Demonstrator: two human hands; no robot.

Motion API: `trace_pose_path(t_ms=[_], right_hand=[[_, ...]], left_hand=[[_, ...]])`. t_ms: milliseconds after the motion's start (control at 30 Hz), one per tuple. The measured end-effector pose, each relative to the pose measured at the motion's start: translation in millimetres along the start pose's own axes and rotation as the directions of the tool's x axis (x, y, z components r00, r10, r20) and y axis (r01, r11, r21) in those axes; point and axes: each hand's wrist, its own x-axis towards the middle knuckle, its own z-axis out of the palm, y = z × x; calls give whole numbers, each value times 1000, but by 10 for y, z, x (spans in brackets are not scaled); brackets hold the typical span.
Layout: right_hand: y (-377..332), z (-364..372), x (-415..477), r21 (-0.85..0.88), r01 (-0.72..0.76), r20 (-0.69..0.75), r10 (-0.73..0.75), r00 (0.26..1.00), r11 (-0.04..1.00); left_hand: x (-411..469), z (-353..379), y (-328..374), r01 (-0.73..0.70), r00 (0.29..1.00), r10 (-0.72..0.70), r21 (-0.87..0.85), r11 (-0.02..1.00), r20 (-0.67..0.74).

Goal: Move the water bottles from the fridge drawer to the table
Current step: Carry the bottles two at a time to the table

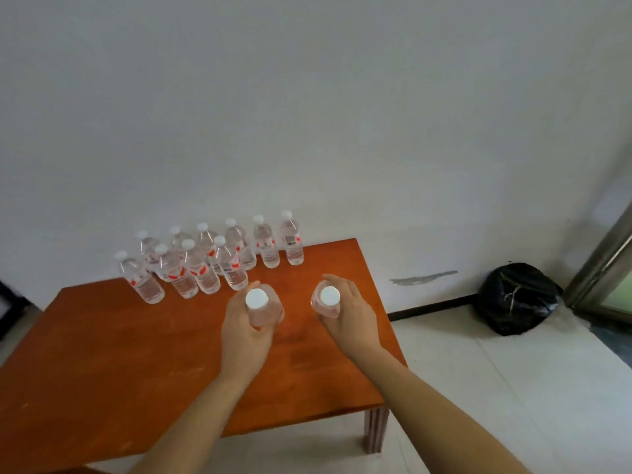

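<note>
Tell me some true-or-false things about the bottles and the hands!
1. Each hand holds a bottle: the left hand and the right hand. True.
2. The bottle caps are blue. False: they are white.
3. The standing bottles are at the far edge of the table, near the wall. True.
4. A red bag lies on the floor. False: the bag is black.
5. The table is white. False: it is orange-brown wood.

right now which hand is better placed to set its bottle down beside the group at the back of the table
Left hand: its clear white-capped bottle hangs just in front of the standing bottles on the orange wooden table. The right hand sits farther away.
</note>
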Motion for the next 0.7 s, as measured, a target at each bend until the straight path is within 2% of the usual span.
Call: trace_pose_path(t_ms=[233,400,533,700], right_hand=[[-3,322,1330,-12,-16,32,16,999,1000],[52,755,1923,25,-116,26,115,993,993],[129,1181,2237,63,-264,-12,265,964,962],[214,1665,2592,12,-347,33,346,938,938]], left_hand=[[1215,244,-292,20,1000,-20,16,1000,12],[1866,362,-805,92,990,-94,27,995,100],[2350,514,-1310,125,977,-128,26,992,173],[2893,696,-1860,157,934,-170,67,985,314]])
